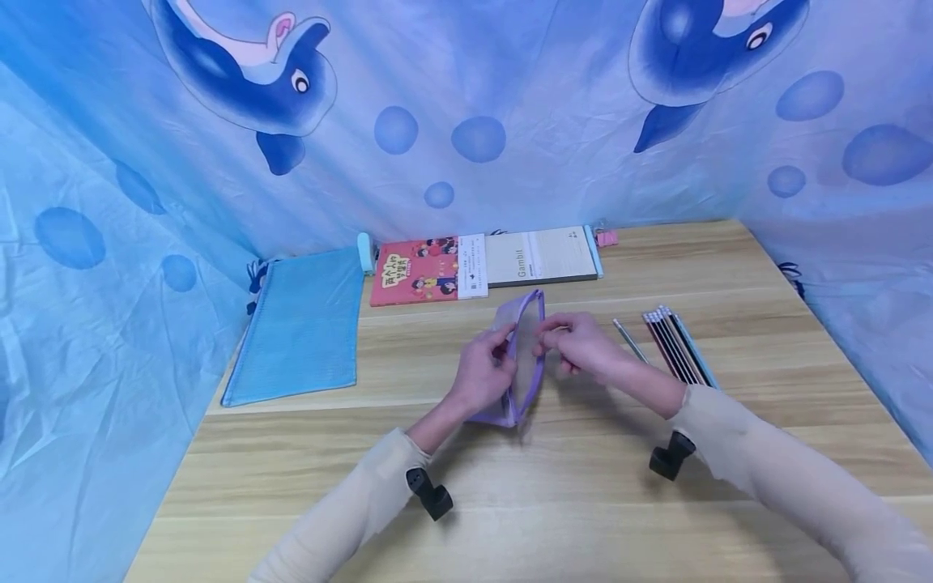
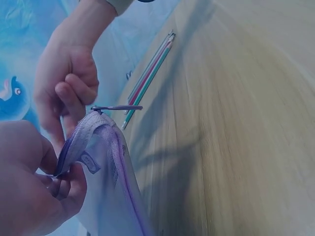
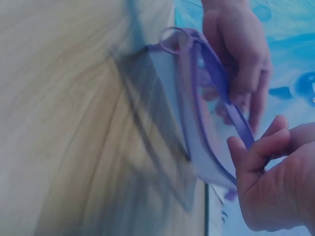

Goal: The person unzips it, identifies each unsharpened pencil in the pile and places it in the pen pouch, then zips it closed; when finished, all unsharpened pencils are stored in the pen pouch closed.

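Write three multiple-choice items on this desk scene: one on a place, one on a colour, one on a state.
1. Where do the pencils lie?
A. Right of the hands
B. On the blue pouch
C. Under the books

2. What colour is the pouch being held?
A. Red
B. Purple
C. Green

3. How is that pouch held?
A. Flat on the table, untouched
B. By the left hand alone
C. By both hands, its top edge parted

Answers:
1. A: the head view shows the pencils on the table to the right of the right hand.
2. B: its trim and zip show purple in every view; the blue pouch lies apart.
3. C: the left hand grips one edge and the right hand pinches the other, with a gap between the edges.
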Action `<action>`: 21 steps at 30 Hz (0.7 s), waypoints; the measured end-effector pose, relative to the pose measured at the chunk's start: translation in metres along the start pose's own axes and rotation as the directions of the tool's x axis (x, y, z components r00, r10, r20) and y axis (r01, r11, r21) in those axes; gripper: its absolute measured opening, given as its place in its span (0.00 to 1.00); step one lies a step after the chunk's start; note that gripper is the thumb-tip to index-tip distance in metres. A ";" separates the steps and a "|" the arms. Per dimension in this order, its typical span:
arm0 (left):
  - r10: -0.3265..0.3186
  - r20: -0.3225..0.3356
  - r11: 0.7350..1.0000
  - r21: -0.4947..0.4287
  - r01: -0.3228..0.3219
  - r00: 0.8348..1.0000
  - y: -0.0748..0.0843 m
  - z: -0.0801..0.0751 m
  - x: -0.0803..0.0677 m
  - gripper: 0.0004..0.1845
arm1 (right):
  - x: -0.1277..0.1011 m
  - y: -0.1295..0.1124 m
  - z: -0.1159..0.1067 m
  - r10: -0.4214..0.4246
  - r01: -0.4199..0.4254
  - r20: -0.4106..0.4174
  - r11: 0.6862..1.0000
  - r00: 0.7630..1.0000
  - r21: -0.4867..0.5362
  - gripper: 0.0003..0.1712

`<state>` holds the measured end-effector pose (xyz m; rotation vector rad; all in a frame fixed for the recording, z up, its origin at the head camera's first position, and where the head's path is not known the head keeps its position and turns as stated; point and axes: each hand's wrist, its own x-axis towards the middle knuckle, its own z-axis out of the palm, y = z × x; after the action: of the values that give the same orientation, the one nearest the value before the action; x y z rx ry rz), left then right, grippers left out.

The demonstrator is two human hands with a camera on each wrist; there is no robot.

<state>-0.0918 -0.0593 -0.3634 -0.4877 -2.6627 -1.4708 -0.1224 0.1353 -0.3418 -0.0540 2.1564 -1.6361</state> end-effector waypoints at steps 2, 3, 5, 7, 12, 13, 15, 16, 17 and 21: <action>-0.008 0.007 1.000 0.000 0.008 1.000 -0.001 0.000 0.000 0.30 | -0.002 -0.001 -0.012 0.017 -0.017 -0.013 1.000 1.000 -0.020 0.19; -0.015 0.010 1.000 0.001 0.015 1.000 -0.001 0.000 0.000 0.30 | -0.004 -0.002 -0.020 0.023 -0.023 -0.016 0.999 1.000 -0.035 0.20; -0.028 0.019 1.000 0.002 0.028 0.999 -0.002 0.000 -0.001 0.30 | -0.006 -0.002 -0.037 0.026 -0.028 -0.026 0.996 0.999 -0.084 0.20; -0.046 0.034 0.999 -0.002 0.046 0.998 -0.003 0.000 0.000 0.31 | -0.008 0.001 -0.057 0.038 -0.042 -0.033 0.991 0.999 -0.127 0.21; -0.053 0.061 0.999 0.003 0.053 0.997 -0.007 0.000 0.001 0.31 | -0.014 0.015 -0.104 0.057 -0.065 -0.041 0.968 0.998 -0.241 0.21; -0.050 0.061 0.999 0.005 0.050 0.997 -0.007 0.000 0.001 0.31 | -0.015 0.018 -0.112 0.056 -0.063 -0.036 0.961 0.998 -0.268 0.21; -0.049 0.061 0.999 0.005 0.049 0.997 -0.009 0.000 0.002 0.31 | -0.018 0.024 -0.123 0.052 -0.058 -0.027 0.949 0.998 -0.310 0.21; -0.051 0.060 0.999 0.005 0.051 0.997 -0.009 0.000 0.001 0.31 | -0.020 0.027 -0.128 0.050 -0.056 -0.026 0.940 0.998 -0.336 0.22; -0.049 0.060 0.999 0.003 0.049 0.997 -0.010 0.001 0.001 0.31 | -0.021 0.030 -0.132 0.047 -0.054 -0.028 0.931 0.999 -0.360 0.21; -0.057 0.067 0.998 -0.001 0.057 0.996 -0.012 0.002 0.000 0.32 | -0.026 0.041 -0.141 0.047 -0.059 -0.039 0.893 0.998 -0.447 0.17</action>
<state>-0.0949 -0.0630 -0.3741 -0.4731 -2.7480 -1.5003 -0.1400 0.2831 -0.3417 -0.1090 2.4898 -1.0826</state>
